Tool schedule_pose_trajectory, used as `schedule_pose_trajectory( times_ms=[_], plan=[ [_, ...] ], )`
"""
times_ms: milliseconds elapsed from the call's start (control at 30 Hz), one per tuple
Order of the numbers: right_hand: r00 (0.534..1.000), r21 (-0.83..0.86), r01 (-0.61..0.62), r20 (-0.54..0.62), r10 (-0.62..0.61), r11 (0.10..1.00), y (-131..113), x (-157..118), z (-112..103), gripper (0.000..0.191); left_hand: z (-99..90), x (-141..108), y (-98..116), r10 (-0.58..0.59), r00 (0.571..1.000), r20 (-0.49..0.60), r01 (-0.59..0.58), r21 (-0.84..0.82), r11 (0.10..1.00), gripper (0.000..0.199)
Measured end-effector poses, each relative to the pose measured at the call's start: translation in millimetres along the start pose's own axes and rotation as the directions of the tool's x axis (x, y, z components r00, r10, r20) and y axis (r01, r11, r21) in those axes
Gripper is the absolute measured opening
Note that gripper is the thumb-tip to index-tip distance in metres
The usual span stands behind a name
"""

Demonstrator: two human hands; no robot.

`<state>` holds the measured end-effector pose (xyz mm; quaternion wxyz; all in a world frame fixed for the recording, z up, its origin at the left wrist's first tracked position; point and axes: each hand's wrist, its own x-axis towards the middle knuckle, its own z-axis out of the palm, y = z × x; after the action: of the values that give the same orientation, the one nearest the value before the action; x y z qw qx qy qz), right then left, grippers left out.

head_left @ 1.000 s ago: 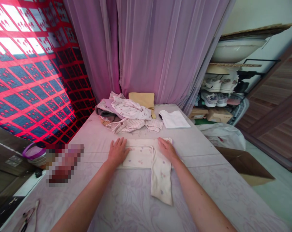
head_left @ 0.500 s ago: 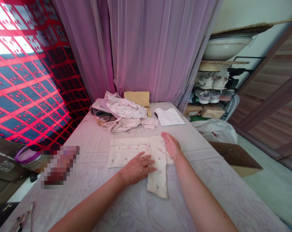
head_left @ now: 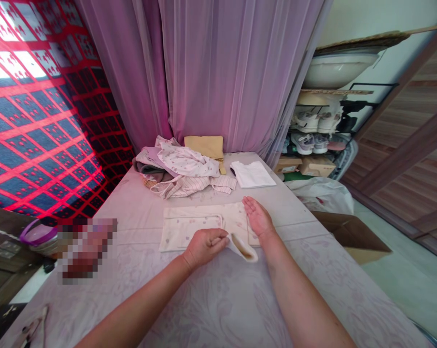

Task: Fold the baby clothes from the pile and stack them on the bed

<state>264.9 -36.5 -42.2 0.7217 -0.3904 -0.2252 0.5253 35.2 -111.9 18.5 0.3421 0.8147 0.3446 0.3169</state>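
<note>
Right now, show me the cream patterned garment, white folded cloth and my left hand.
Cream patterned garment (head_left: 204,221): head view, its flat part.
White folded cloth (head_left: 255,175): head view, its top.
Left hand (head_left: 204,245): head view, its back.

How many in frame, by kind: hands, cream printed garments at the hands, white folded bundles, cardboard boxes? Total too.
Left hand and right hand: 2
Cream printed garment: 1
White folded bundle: 1
Open cardboard box plus smaller boxes below the shoes: 3
Total: 7
</note>
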Motion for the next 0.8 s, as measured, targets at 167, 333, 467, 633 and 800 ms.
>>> schedule_pose_trajectory(
  times_ms=[167,333,467,633,800],
  plan=[
    [1.000,-0.039,0.025,0.004,-0.025,0.999,0,1,-1,0.020,-8.4,23,-19,-0.411,0.863,-0.294,0.226,-0.503,0.834,0.025],
    [0.995,-0.176,0.085,0.058,-0.076,0.981,1,-2,1,0.029,-27.8,26,-42,-0.758,0.610,-0.231,0.372,-0.760,0.532,0.025],
    [0.976,-0.546,0.214,0.158,-0.151,0.810,5,-10,10,0.032,-36.9,21,-52,-0.806,0.572,-0.151,0.408,-0.800,0.439,0.016],
    [0.930,-0.868,0.367,0.332,-0.160,0.334,0,-16,19,0.033,-47.5,23,-56,-0.827,0.557,-0.080,0.429,-0.824,0.370,0.013],
    [0.905,-0.910,0.405,0.413,-0.105,-0.092,-12,-18,21,0.034,-54.6,28,-59,-0.843,0.510,-0.170,0.437,-0.793,0.425,0.042]
  ],
)
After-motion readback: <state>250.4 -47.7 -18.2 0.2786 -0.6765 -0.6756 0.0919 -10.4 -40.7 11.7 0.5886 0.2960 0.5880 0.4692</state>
